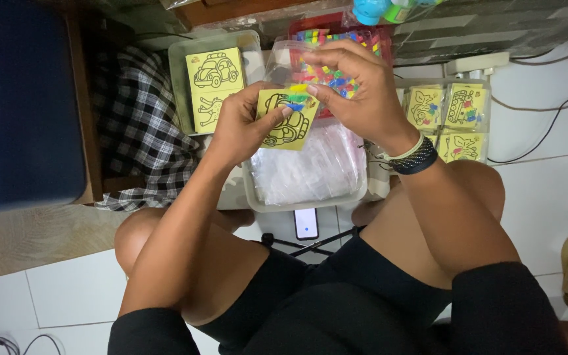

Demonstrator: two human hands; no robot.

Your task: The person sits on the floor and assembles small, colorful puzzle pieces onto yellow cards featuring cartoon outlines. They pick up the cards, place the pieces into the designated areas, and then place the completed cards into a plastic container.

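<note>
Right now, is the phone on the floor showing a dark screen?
No, the phone lying on the white floor tiles between the person's knees shows a lit, bright screen.

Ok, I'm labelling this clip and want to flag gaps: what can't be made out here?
- Head view: the small coloured pieces on the yellow card are too small to identify.
- The right hand covers part of the red tray.
- The blue tub is cut off by the top edge.

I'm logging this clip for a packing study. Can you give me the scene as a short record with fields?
left hand: holds yellow card with a black vehicle outline
right hand: pinches small coloured pieces at the card's top edge
below hands: tray of clear bags
left tray: yellow car card
floor: phone
</note>
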